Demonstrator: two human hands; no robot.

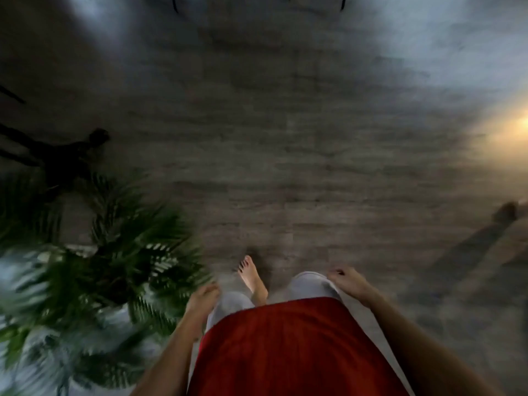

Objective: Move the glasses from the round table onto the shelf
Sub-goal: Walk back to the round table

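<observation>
The view is blurred by motion and points down at a grey wood-plank floor (285, 155). My left hand (203, 298) hangs at my side by my left leg, fingers loosely curled, holding nothing. My right hand (347, 279) hangs beside my right thigh, fingers curled loosely and with nothing in it. One bare foot (251, 274) is stepping forward between them. Neither the glasses, the round table nor the shelf is in view.
A green palm-like plant (114, 252) stands close on my left. Dark chair or stand legs (65, 155) are further left. Thin dark furniture legs (174, 2) show at the top edge. A furniture leg (505, 211) and warm light lie at the right.
</observation>
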